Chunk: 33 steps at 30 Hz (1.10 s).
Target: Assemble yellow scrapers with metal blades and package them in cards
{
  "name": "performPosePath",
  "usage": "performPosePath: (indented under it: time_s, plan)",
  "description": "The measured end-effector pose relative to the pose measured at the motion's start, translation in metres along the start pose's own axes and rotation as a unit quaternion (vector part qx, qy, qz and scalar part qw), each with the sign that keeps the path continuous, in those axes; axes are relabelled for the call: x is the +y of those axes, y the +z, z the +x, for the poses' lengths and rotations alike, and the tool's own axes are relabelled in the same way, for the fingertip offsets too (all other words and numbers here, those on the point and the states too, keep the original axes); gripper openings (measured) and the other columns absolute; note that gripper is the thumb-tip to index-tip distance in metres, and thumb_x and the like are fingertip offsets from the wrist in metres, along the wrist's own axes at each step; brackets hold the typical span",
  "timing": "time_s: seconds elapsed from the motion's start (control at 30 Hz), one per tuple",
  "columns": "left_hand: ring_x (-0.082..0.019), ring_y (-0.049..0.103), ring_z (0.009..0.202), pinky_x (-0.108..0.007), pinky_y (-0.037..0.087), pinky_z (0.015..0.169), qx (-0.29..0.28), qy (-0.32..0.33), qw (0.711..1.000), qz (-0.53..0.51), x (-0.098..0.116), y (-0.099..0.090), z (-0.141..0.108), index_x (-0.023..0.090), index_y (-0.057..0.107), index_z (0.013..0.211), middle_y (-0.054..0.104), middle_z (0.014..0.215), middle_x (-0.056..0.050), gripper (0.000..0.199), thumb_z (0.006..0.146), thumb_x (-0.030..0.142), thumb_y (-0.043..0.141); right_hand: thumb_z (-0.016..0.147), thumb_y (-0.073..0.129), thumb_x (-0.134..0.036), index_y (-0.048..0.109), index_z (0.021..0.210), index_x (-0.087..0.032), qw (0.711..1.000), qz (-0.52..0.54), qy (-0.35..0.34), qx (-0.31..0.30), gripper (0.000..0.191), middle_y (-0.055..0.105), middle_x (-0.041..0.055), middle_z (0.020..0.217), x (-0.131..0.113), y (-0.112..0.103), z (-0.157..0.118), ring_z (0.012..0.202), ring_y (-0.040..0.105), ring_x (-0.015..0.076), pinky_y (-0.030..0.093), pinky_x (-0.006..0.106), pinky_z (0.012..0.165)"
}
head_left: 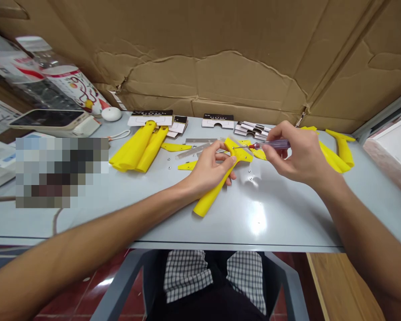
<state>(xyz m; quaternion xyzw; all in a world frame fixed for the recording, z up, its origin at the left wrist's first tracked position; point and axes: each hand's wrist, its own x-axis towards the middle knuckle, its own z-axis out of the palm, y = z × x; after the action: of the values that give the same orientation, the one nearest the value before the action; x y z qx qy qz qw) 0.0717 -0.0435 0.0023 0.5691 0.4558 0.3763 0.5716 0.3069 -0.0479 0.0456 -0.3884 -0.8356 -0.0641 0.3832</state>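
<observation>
My left hand (207, 171) is closed around a yellow plastic scraper (211, 198), its long handle slanting toward me and its wide head away. In my right hand (300, 154) is a screwdriver (278, 144) with a clear purple handle, held nearly level. The screwdriver's tip meets the scraper's head at or beside a screw. Just beyond my left hand lie metal blades (195, 150) and loose yellow head plates (176, 147). Small nuts (250, 171) rest on the table, some left of my left hand and some below the scraper's head.
Several yellow handles (137, 145) lie at left, and more yellow scraper parts (344, 151) at right. Black-and-white cards (218, 121) sit along the back by a cardboard wall (200, 58). A phone (50, 121), a bottle (67, 80) and a white oval object (111, 114) occupy the left side.
</observation>
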Motion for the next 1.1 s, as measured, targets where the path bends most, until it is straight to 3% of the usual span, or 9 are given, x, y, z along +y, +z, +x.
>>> performPosePath:
  time_s: [0.23,0.43,0.53,0.87,1.1]
  plan:
    - [-0.015,0.069,0.052,-0.030,0.055,0.048,0.005,-0.003,1.000,0.007,0.002,0.001,-0.002,0.022,0.055,0.112,0.077,0.091,-0.006,0.014,0.105,0.024,0.066,0.102,0.066,-0.040,0.056,0.077,-0.027,0.998,-0.068,0.005,0.014,0.030,0.062,-0.0030,0.056,0.009,0.002,0.001,0.048,0.055,0.0161,0.042,0.033,0.052]
    - [-0.014,0.067,0.049,-0.030,0.054,0.047,0.005,-0.003,1.000,-0.001,0.000,0.001,-0.001,0.023,0.054,0.113,0.076,0.088,-0.004,0.013,0.105,0.022,0.065,0.092,0.072,-0.030,0.062,0.100,-0.027,0.999,-0.011,0.018,-0.033,0.012,0.069,-0.0041,0.068,0.000,-0.002,0.000,0.051,0.060,0.0160,0.046,0.032,0.055]
    - [-0.015,0.068,0.050,-0.030,0.055,0.047,0.009,-0.005,1.000,-0.002,0.000,0.000,0.001,0.023,0.054,0.112,0.076,0.088,-0.004,0.013,0.105,0.020,0.065,0.096,0.069,-0.027,0.061,0.097,-0.027,0.999,0.018,0.012,-0.033,0.008,0.073,-0.0023,0.076,0.000,-0.001,-0.001,0.056,0.065,0.0164,0.049,0.031,0.056]
    - [-0.015,0.069,0.051,-0.030,0.056,0.047,0.014,-0.003,1.000,0.003,0.000,0.001,0.000,0.022,0.055,0.114,0.076,0.092,-0.006,0.014,0.105,0.022,0.066,0.102,0.072,-0.041,0.069,0.095,-0.026,0.999,-0.042,0.002,-0.024,0.018,0.067,-0.0028,0.063,0.008,0.002,-0.002,0.052,0.060,0.0163,0.045,0.032,0.057]
    - [-0.014,0.068,0.050,-0.029,0.055,0.048,0.005,0.000,1.000,0.006,-0.002,0.000,0.001,0.022,0.055,0.113,0.075,0.082,-0.004,0.013,0.105,0.022,0.065,0.103,0.064,-0.024,0.069,0.091,-0.025,0.998,0.027,-0.021,-0.047,0.013,0.074,0.0038,0.092,0.000,-0.002,0.001,0.070,0.068,0.0177,0.053,0.033,0.063]
